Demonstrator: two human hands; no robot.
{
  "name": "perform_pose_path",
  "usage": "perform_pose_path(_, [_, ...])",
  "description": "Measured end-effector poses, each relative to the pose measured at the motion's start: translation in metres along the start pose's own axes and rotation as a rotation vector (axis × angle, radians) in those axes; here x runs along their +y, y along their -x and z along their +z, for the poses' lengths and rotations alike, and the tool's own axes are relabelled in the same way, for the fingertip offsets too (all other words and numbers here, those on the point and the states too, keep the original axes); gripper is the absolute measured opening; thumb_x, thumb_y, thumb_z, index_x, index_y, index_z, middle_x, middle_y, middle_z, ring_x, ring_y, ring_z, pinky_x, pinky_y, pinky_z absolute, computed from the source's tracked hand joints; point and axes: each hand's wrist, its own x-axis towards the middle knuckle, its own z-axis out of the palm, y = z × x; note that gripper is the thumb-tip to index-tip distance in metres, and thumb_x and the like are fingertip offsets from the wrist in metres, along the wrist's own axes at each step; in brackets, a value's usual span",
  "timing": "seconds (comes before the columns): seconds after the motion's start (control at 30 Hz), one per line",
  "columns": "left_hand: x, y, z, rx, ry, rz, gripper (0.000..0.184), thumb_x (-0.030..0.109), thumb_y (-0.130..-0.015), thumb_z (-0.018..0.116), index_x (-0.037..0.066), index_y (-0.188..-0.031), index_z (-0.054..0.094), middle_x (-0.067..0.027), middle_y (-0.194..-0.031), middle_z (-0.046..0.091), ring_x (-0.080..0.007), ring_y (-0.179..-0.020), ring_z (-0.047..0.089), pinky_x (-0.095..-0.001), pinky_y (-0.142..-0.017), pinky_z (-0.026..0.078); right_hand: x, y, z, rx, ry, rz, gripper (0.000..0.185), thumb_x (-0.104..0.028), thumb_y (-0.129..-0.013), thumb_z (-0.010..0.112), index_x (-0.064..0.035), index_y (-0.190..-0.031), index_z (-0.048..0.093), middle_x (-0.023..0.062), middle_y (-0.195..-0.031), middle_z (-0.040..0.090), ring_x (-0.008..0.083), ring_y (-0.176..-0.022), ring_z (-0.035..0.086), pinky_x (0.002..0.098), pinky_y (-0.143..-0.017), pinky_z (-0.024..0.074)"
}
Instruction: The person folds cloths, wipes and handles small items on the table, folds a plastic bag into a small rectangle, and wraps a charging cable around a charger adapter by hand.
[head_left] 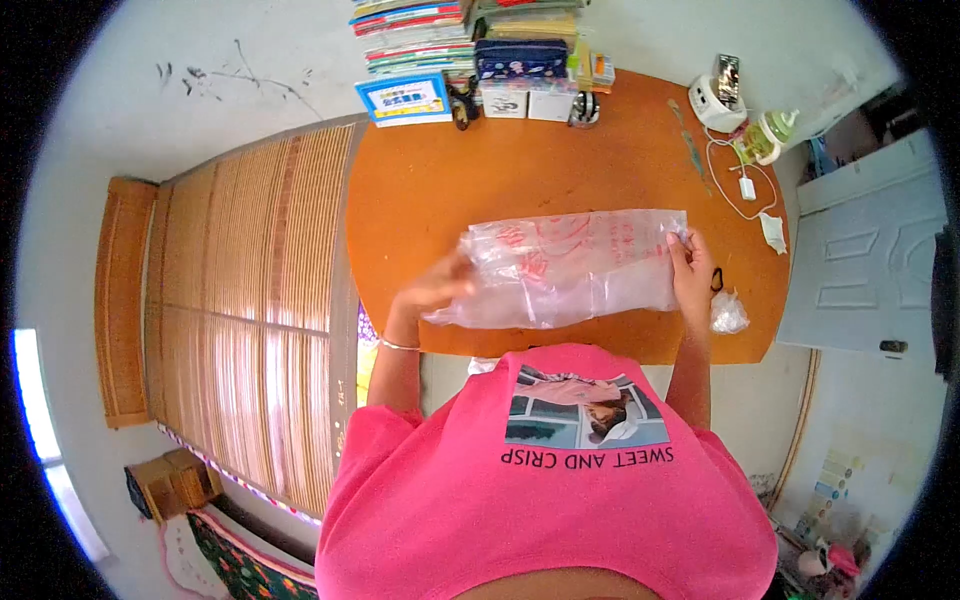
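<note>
The right hand (pixel 694 272) is pinching the plastic bag's (pixel 580 275) edge, fingers nearly closed, over the tabletop (pixel 430 180); the left (pixel 432 287), half-curled, is blurring at the other end—grip unclear. Even, gentle tension is best for smoothing creases.

A home room: slatted bed mat (pixel 245 240), book-stacked desk (pixel 450 165).

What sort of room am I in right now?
Probably a home bedroom doubling as a study, judging by the bed-sized tan slatted mat, the tall stack of colourful paper books and the orange-brown wooden table.
</note>
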Motion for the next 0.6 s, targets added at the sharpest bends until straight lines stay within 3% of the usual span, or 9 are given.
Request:
perform_pose_path(0.07, [-0.017, 0.002, -0.014, -0.299, -0.662, -0.363, 0.045, 0.016, -0.074, 0.068, -0.001, -0.112, 0.051, -0.0030, -0.100, 0.055, -0.0111, -0.092, 0.048, -0.0263, -0.078, 0.041, 0.011, -0.005, 0.006, -0.003, 0.026, 0.015, 0.018, -0.019, -0.087, 0.056, -0.0015, -0.094, 0.055, 0.0023, -0.073, 0.057, 0.0088, -0.065, 0.049, 0.0251, -0.060, 0.0399])
perform_pose_path(0.13, [-0.041, 0.009, -0.036, -0.335, -0.532, -0.343, 0.039, 0.012, -0.074, 0.065, -0.002, -0.109, 0.054, -0.0015, -0.097, 0.056, -0.0091, -0.092, 0.049, -0.0247, -0.077, 0.041, 0.020, -0.011, 0.011, -0.042, 0.064, 0.035, 0.019, -0.019, -0.087, 0.056, -0.0017, -0.095, 0.054, 0.0037, -0.073, 0.057, 0.0094, -0.065, 0.049, 0.0248, -0.060, 0.0399])
perform_pose_path(0.2, [-0.043, 0.025, -0.048, -0.203, -0.482, -0.476, 0.030, 0.007, -0.075, 0.062, -0.001, -0.103, 0.057, 0.0002, -0.091, 0.057, -0.0071, -0.085, 0.050, -0.0228, -0.074, 0.042, 0.032, -0.016, 0.019, -0.080, 0.104, 0.055, 0.020, -0.020, -0.087, 0.055, -0.0019, -0.095, 0.054, 0.0051, -0.073, 0.057, 0.0099, -0.064, 0.049, 0.0244, -0.060, 0.0400])
perform_pose_path(0.27, [-0.056, 0.043, -0.068, -0.147, -0.419, -0.412, 0.027, 0.005, -0.075, 0.060, -0.002, -0.102, 0.058, 0.0001, -0.089, 0.058, -0.0072, -0.083, 0.051, -0.0224, -0.073, 0.042, 0.047, -0.018, 0.032, -0.098, 0.351, -0.061, 0.023, -0.024, -0.088, 0.053, -0.0025, -0.098, 0.053, 0.0105, -0.073, 0.058, 0.0189, -0.065, 0.055, 0.0290, -0.062, 0.0429])
perform_pose_path(0.3, [-0.064, 0.051, -0.080, -0.100, -0.365, -0.347, 0.025, 0.003, -0.076, 0.059, -0.002, -0.100, 0.059, 0.0001, -0.088, 0.059, -0.0072, -0.081, 0.052, -0.0220, -0.073, 0.043, 0.053, -0.019, 0.043, -0.110, 0.351, -0.064, 0.023, -0.024, -0.088, 0.053, -0.0025, -0.098, 0.053, 0.0105, -0.073, 0.058, 0.0189, -0.065, 0.055, 0.0290, -0.062, 0.0429])
perform_pose_path(0.37, [-0.075, 0.070, -0.106, -0.005, -0.414, -0.311, 0.024, 0.002, -0.076, 0.058, -0.002, -0.099, 0.060, -0.0006, -0.089, 0.060, -0.0075, -0.081, 0.053, -0.0222, -0.073, 0.044, 0.067, -0.021, 0.066, -0.204, 0.373, -0.013, 0.027, -0.027, -0.089, 0.051, -0.0038, -0.103, 0.051, 0.0164, -0.082, 0.059, 0.0311, -0.075, 0.059, 0.0364, -0.067, 0.0442])
perform_pose_path(0.4, [-0.080, 0.079, -0.116, 0.078, -0.469, -0.275, 0.023, 0.000, -0.076, 0.057, -0.003, -0.099, 0.060, -0.0012, -0.089, 0.060, -0.0078, -0.081, 0.053, -0.0224, -0.073, 0.044, 0.078, -0.021, 0.080, -0.217, 0.371, -0.017, 0.027, -0.027, -0.089, 0.051, -0.0038, -0.103, 0.051, 0.0164, -0.082, 0.059, 0.0311, -0.075, 0.059, 0.0364, -0.067, 0.0442])
perform_pose_path(0.47, [-0.088, 0.091, -0.128, 0.170, -0.419, -0.268, 0.021, 0.000, -0.076, 0.058, -0.002, -0.098, 0.061, -0.0014, -0.089, 0.061, -0.0084, -0.081, 0.054, -0.0227, -0.073, 0.044, 0.095, -0.029, 0.110, -0.241, 0.344, -0.113, 0.034, -0.032, -0.089, 0.048, -0.0041, -0.109, 0.049, 0.0193, -0.100, 0.058, 0.0379, -0.091, 0.056, 0.0422, -0.076, 0.0436])
perform_pose_path(0.6, [-0.094, 0.115, -0.118, 0.484, -0.241, -0.161, 0.018, 0.001, -0.076, 0.058, -0.001, -0.094, 0.063, -0.0012, -0.085, 0.061, -0.0096, -0.076, 0.056, -0.0234, -0.070, 0.045, 0.078, -0.046, 0.169, -0.245, 0.403, -0.167, 0.038, -0.033, -0.089, 0.048, -0.0022, -0.111, 0.048, 0.0202, -0.111, 0.053, 0.0373, -0.098, 0.053, 0.0425, -0.083, 0.0420])
